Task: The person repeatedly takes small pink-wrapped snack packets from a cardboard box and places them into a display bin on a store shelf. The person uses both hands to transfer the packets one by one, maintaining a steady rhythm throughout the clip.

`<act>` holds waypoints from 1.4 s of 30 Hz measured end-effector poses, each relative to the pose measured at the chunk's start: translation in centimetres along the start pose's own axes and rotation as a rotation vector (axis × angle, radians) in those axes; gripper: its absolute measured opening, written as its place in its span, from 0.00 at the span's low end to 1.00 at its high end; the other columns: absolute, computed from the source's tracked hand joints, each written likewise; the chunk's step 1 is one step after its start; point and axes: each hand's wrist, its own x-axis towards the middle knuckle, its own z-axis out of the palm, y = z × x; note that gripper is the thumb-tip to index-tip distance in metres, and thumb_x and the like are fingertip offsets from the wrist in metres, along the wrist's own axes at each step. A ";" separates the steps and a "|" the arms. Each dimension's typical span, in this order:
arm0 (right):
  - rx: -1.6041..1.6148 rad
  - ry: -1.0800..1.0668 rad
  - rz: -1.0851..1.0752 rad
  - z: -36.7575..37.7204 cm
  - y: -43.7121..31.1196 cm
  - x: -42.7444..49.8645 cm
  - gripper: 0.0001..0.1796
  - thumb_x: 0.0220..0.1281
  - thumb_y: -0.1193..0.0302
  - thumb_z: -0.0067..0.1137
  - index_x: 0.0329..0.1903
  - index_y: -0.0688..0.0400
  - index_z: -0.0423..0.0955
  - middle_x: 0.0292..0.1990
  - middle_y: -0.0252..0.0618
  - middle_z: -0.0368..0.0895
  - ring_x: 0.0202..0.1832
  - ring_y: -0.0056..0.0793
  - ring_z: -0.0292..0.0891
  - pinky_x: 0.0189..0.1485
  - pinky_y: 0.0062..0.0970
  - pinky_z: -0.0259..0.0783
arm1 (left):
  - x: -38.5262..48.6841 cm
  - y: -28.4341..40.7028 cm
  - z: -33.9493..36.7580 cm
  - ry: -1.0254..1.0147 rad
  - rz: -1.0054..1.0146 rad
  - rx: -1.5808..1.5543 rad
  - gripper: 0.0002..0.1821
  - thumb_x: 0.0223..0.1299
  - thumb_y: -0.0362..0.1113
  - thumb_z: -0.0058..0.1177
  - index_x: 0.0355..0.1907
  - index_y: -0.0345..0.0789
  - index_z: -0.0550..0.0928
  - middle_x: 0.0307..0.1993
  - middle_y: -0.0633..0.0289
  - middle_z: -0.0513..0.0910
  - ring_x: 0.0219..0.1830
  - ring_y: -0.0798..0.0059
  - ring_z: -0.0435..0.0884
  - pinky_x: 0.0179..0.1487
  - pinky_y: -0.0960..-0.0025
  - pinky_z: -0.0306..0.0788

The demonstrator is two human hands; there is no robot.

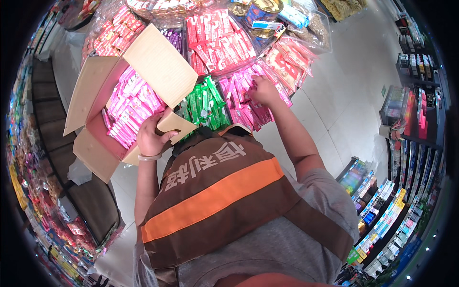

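Observation:
An open cardboard box (pixel 95 132) full of pink wrapped snack packets (pixel 132 104) is at the left. My left hand (pixel 152 134), with a pale bracelet at the wrist, grips the box's near right edge beside a raised flap. My right hand (pixel 263 89) rests on pink packets (pixel 244 97) in a display bin; its fingertips are partly hidden among them, and whether it holds one cannot be made out. Between the box and this bin lie green packets (pixel 202 104). Red packets (pixel 218 39) fill the bin beyond.
Red bagged snacks (pixel 287 64) lie right of the pink bin, with tins (pixel 263 10) further back. Red wrapped sweets (pixel 118 32) stand behind the box. Stocked shelves (pixel 380 222) line the right, more goods (pixel 46 201) the left. Tiled floor (pixel 326 125) shows between.

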 end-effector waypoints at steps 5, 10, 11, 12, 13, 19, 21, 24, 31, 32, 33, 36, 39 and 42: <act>-0.194 0.113 -0.323 -0.6 3.2 3.2 0.23 0.61 0.69 0.63 0.60 0.51 0.82 0.59 0.44 0.82 0.60 0.49 0.81 0.62 0.44 0.78 | 0.0 0.1 0.0 -0.007 -0.016 -0.020 0.45 0.33 0.60 0.83 0.54 0.33 0.87 0.44 0.52 0.90 0.47 0.52 0.89 0.51 0.56 0.82; -0.210 0.152 -0.372 -1.5 2.8 5.2 0.12 0.65 0.65 0.64 0.50 0.51 0.84 0.52 0.41 0.84 0.55 0.46 0.83 0.57 0.44 0.80 | 0.1 0.1 0.0 -0.015 -0.011 -0.022 0.46 0.33 0.62 0.82 0.54 0.33 0.87 0.44 0.52 0.90 0.47 0.52 0.89 0.51 0.56 0.82; -0.189 0.214 -0.396 -1.8 2.4 5.2 0.12 0.66 0.64 0.65 0.50 0.51 0.84 0.51 0.42 0.84 0.54 0.46 0.83 0.56 0.45 0.80 | 0.1 0.1 0.0 -0.008 -0.003 -0.019 0.46 0.33 0.62 0.81 0.54 0.33 0.87 0.44 0.52 0.90 0.46 0.52 0.89 0.51 0.56 0.82; -0.175 0.245 -0.397 -2.2 2.2 5.0 0.12 0.68 0.62 0.65 0.50 0.52 0.83 0.49 0.42 0.86 0.52 0.47 0.84 0.54 0.46 0.80 | 0.1 0.0 0.0 -0.003 0.009 -0.007 0.47 0.32 0.63 0.81 0.54 0.33 0.87 0.43 0.52 0.89 0.46 0.52 0.89 0.50 0.56 0.82; -0.107 0.205 -0.315 -2.6 2.0 4.7 0.13 0.69 0.62 0.65 0.50 0.53 0.83 0.47 0.42 0.87 0.51 0.48 0.85 0.54 0.46 0.80 | 0.1 0.0 0.0 0.000 0.014 -0.008 0.47 0.32 0.63 0.81 0.54 0.33 0.87 0.43 0.52 0.89 0.45 0.52 0.89 0.50 0.56 0.82; 0.455 0.339 0.025 -4.4 2.9 3.0 0.18 0.71 0.60 0.65 0.56 0.57 0.82 0.41 0.46 0.91 0.44 0.49 0.88 0.50 0.44 0.81 | 0.0 -0.1 0.2 0.008 0.017 -0.001 0.46 0.33 0.63 0.80 0.54 0.33 0.87 0.42 0.53 0.89 0.44 0.52 0.89 0.48 0.56 0.81; 0.338 0.275 0.088 -4.3 3.5 2.7 0.20 0.70 0.59 0.68 0.58 0.56 0.82 0.46 0.46 0.91 0.49 0.43 0.89 0.55 0.40 0.82 | 0.1 0.0 0.0 0.006 0.025 0.006 0.46 0.33 0.63 0.80 0.54 0.33 0.87 0.42 0.53 0.89 0.44 0.52 0.89 0.48 0.56 0.81; 0.027 0.219 0.067 -2.8 3.5 2.4 0.20 0.69 0.60 0.67 0.58 0.57 0.83 0.47 0.49 0.91 0.49 0.45 0.89 0.55 0.42 0.82 | 0.0 0.2 -0.3 -0.077 -0.047 -0.016 0.45 0.39 0.60 0.81 0.58 0.34 0.87 0.49 0.52 0.89 0.50 0.52 0.89 0.54 0.55 0.81; 0.115 0.366 0.090 -1.0 0.6 2.5 0.24 0.65 0.54 0.67 0.56 0.57 0.83 0.48 0.54 0.88 0.51 0.53 0.86 0.55 0.49 0.80 | 0.1 0.0 -0.1 -0.008 0.021 0.001 0.45 0.33 0.62 0.81 0.54 0.33 0.87 0.44 0.53 0.90 0.46 0.53 0.89 0.51 0.56 0.82; 0.097 0.269 0.088 -1.4 0.1 2.0 0.25 0.65 0.52 0.67 0.56 0.58 0.83 0.49 0.54 0.88 0.51 0.53 0.86 0.54 0.49 0.80 | 0.1 0.0 0.0 -0.004 0.023 0.001 0.45 0.33 0.62 0.81 0.54 0.33 0.87 0.44 0.53 0.90 0.46 0.53 0.89 0.52 0.56 0.82; 0.088 0.194 0.063 -1.7 -0.4 1.4 0.27 0.65 0.51 0.67 0.56 0.58 0.83 0.49 0.53 0.88 0.51 0.53 0.86 0.54 0.49 0.80 | 0.1 0.0 0.1 0.003 0.027 -0.001 0.45 0.33 0.62 0.82 0.54 0.33 0.87 0.44 0.53 0.90 0.47 0.53 0.89 0.52 0.56 0.82; -0.139 -0.029 0.059 -1.9 -1.7 -0.9 0.25 0.65 0.50 0.66 0.50 0.58 0.84 0.48 0.52 0.88 0.50 0.52 0.87 0.52 0.49 0.82 | 0.0 0.0 0.1 0.001 0.016 0.013 0.45 0.33 0.62 0.81 0.54 0.33 0.87 0.45 0.53 0.90 0.47 0.53 0.89 0.52 0.56 0.82; -0.189 -0.146 0.175 -1.2 -2.7 -1.5 0.23 0.60 0.50 0.70 0.46 0.56 0.86 0.45 0.55 0.89 0.48 0.52 0.87 0.54 0.47 0.82 | 0.0 0.1 0.1 0.007 0.010 0.037 0.45 0.33 0.62 0.81 0.54 0.33 0.87 0.45 0.54 0.90 0.47 0.53 0.89 0.53 0.56 0.81; -0.139 -0.011 0.166 -0.5 -2.7 -1.7 0.18 0.58 0.55 0.68 0.42 0.56 0.88 0.41 0.50 0.91 0.43 0.51 0.88 0.49 0.48 0.83 | -0.1 -0.1 0.2 -0.005 0.005 0.032 0.46 0.33 0.62 0.81 0.54 0.34 0.87 0.45 0.53 0.90 0.48 0.53 0.89 0.54 0.57 0.81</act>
